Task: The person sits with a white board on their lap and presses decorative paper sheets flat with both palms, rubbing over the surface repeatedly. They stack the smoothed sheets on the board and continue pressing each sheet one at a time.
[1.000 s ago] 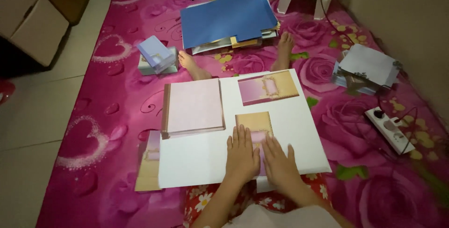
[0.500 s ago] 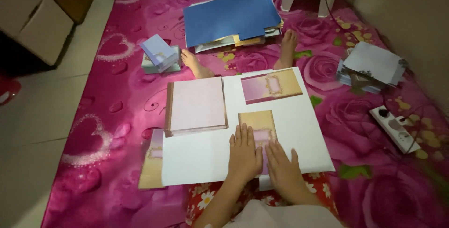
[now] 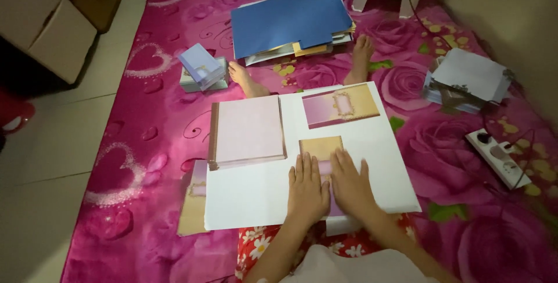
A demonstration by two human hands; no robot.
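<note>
My left hand (image 3: pixel 308 189) and my right hand (image 3: pixel 350 184) lie flat, side by side, pressing on a small pink and gold card (image 3: pixel 321 148) that rests on a large white board (image 3: pixel 256 193) across my lap. The fingers of both hands are together and point away from me. Only the card's gold upper part shows beyond my fingertips. A stack of pale pink sheets with a brown edge (image 3: pixel 247 131) lies on the board to the left. Another pink and gold card (image 3: pixel 340 105) lies at the board's far edge.
My bare feet (image 3: pixel 363 56) stick out past the board on a pink rose-patterned mat (image 3: pixel 157 138). A blue folder on papers (image 3: pixel 290 18) lies farther off, a small box of cards (image 3: pixel 200 71) at left, a paper pile (image 3: pixel 468 79) and a power strip (image 3: pixel 503 158) at right.
Both hands have stayed pressed on the card, shifting only slightly. The view has drifted a little; nothing was picked up or let go.
</note>
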